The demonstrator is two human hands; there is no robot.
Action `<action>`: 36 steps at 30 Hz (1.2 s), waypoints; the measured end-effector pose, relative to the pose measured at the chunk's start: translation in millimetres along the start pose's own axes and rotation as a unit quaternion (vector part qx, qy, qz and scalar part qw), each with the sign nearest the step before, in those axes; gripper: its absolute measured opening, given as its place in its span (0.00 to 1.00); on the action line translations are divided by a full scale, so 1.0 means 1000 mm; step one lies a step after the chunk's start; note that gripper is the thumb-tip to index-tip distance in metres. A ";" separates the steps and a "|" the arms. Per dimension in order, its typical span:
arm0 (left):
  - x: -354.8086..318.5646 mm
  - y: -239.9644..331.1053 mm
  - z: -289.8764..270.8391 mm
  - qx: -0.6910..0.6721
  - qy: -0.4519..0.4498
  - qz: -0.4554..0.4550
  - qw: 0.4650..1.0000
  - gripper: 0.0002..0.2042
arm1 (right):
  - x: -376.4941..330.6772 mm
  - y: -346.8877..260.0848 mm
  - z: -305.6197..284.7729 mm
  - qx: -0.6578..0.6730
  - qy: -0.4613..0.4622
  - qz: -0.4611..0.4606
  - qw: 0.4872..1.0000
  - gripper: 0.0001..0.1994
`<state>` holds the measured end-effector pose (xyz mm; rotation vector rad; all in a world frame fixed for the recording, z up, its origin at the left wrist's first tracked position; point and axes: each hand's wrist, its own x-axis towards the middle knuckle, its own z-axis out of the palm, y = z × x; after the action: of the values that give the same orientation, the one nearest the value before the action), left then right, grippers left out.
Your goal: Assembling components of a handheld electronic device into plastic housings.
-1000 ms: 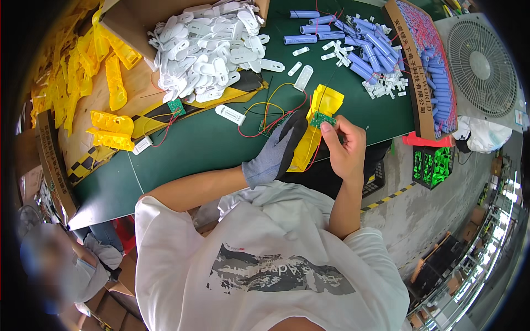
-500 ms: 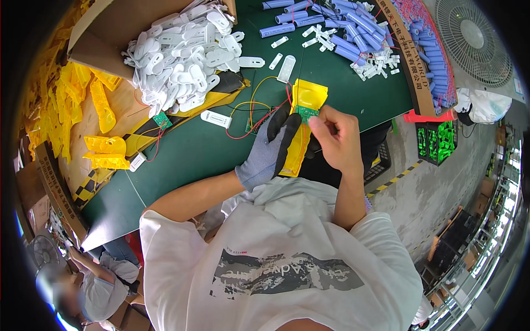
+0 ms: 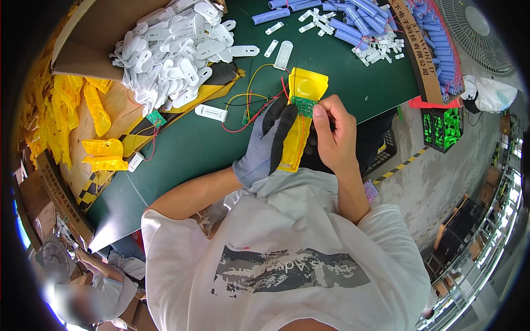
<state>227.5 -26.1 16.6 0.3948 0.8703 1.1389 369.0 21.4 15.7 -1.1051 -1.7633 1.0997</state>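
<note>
My left hand [image 3: 264,144], in a grey and black glove, is closed round a long yellow plastic shell [image 3: 309,84]. Across the shell's middle lies a small green circuit board [image 3: 303,107]. Bare and curled, my right hand [image 3: 338,139] pinches the board's right end with thumb and fingertips; the far side of that grip is hidden. Red and yellow wires run left from the shell toward another green board [image 3: 247,116], partly covered by the wires. A white oval cover [image 3: 284,55] and a white wired piece [image 3: 211,112] lie on the table close by.
White covers [image 3: 176,60] heap up beside a cardboard box [image 3: 91,41]. Yellow shells [image 3: 97,110] pile at the left. Blue cylindrical cells [image 3: 353,25] and small white clips [image 3: 381,51] lie at the far right of the green table [image 3: 182,171]. A co-worker [image 3: 110,289] sits lower left.
My right hand has shifted slightly, its thumb now at the circuit board's right end. The board looks more level and more exposed. The whole view has shifted a little.
</note>
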 end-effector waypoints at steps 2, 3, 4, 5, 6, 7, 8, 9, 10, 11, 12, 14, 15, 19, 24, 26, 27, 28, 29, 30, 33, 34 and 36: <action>0.001 -0.004 -0.004 0.011 0.021 0.023 0.999 0.14 | 0.000 0.000 0.002 0.003 -0.001 -0.004 1.000 0.10; 0.000 -0.005 -0.004 0.010 0.022 0.022 0.999 0.14 | 0.000 0.000 0.002 0.002 -0.002 0.004 1.000 0.10; 0.000 -0.002 -0.001 -0.003 0.023 0.020 1.000 0.14 | 0.001 0.000 0.003 0.003 -0.004 0.011 1.000 0.10; 0.000 0.000 0.001 -0.017 0.025 0.019 0.999 0.13 | 0.001 0.000 0.003 0.004 -0.007 0.010 1.000 0.10; 0.002 -0.001 0.001 -0.017 0.027 0.022 0.999 0.13 | 0.000 0.000 0.003 -0.007 0.006 0.003 1.000 0.10; 0.004 -0.005 0.000 -0.002 0.036 0.032 0.999 0.12 | -0.004 0.000 0.003 -0.019 0.019 -0.002 1.000 0.10; 0.004 -0.007 0.000 0.013 0.043 0.043 0.998 0.11 | -0.005 -0.001 0.004 -0.019 0.019 -0.003 1.000 0.10; 0.001 -0.007 0.001 -0.007 0.019 0.047 0.999 0.11 | -0.005 -0.002 0.003 -0.019 0.025 -0.006 0.999 0.10; 0.002 -0.009 0.000 -0.008 0.011 0.049 0.999 0.11 | -0.003 -0.001 0.001 -0.024 0.035 -0.012 0.999 0.10; 0.003 -0.014 0.000 -0.001 0.019 0.071 0.997 0.11 | -0.003 -0.002 0.000 -0.031 0.034 -0.010 0.999 0.10; 0.004 -0.019 -0.001 0.004 0.026 0.094 0.995 0.12 | -0.004 -0.005 0.001 -0.039 0.034 -0.009 0.999 0.10; 0.004 -0.025 -0.007 -0.043 0.059 0.081 0.994 0.15 | -0.005 -0.009 0.004 -0.015 0.018 0.034 0.999 0.09; 0.001 -0.020 -0.004 -0.051 0.051 0.066 0.995 0.15 | -0.004 -0.008 0.005 -0.014 0.024 0.002 1.000 0.09; -0.002 -0.019 -0.017 -0.075 -0.053 0.010 0.996 0.17 | 0.009 0.005 -0.022 0.013 -0.043 0.034 0.998 0.10; 0.002 -0.018 -0.014 -0.066 -0.031 0.027 0.997 0.20 | 0.068 0.031 -0.094 -0.244 0.180 0.059 0.951 0.08; 0.006 -0.010 -0.013 -0.016 -0.053 -0.002 0.998 0.24 | 0.078 0.039 -0.106 -0.274 0.189 0.087 0.939 0.09; 0.005 -0.007 -0.010 -0.016 -0.053 -0.001 0.998 0.24 | 0.081 0.044 -0.108 -0.303 0.196 0.117 0.925 0.11; 0.001 -0.006 -0.006 0.003 -0.050 0.013 0.999 0.24 | 0.083 0.045 -0.108 -0.304 0.196 0.114 0.925 0.11; -0.001 -0.005 -0.003 0.022 -0.046 0.027 0.998 0.24 | 0.085 0.047 -0.107 -0.324 0.189 0.117 0.919 0.12; 0.000 -0.003 -0.001 0.021 -0.046 0.028 0.998 0.24 | 0.086 0.049 -0.106 -0.344 0.182 0.121 0.913 0.13; -0.002 -0.002 -0.002 0.041 -0.051 0.038 0.997 0.25 | 0.089 0.057 -0.103 -0.344 0.205 0.102 0.910 0.11; -0.002 -0.003 -0.003 0.035 -0.053 0.035 0.997 0.24 | 0.091 0.057 -0.101 -0.322 0.217 0.097 0.917 0.10; -0.002 -0.007 -0.005 0.030 -0.051 0.033 0.998 0.24 | 0.089 0.059 -0.098 -0.309 0.223 0.093 0.920 0.09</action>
<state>228.0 -31.7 9.6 0.5290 0.8077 1.1449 444.3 144.9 6.9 -1.7702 -1.6817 0.3191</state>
